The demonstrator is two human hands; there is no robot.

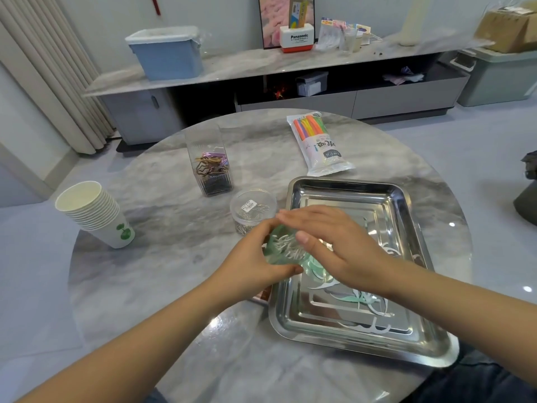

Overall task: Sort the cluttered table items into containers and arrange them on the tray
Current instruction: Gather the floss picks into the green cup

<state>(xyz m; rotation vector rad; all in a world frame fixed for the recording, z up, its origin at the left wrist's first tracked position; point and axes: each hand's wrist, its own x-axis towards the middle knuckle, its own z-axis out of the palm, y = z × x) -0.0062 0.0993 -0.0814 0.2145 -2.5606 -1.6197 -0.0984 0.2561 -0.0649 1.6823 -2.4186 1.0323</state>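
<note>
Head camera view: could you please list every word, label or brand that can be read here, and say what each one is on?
"Panasonic": on the white and red box on the sideboard.
Large characters on the straw packet: printed, but not legible to me.
Sticker on the round clear tub: too small to read.
Paper cups: a green leaf sign, no words.

A clear green-tinted container (280, 245) of white floss picks sat tilted over the steel tray's (343, 187) left rim; loose picks (360, 301) lay inside the tray.
</note>
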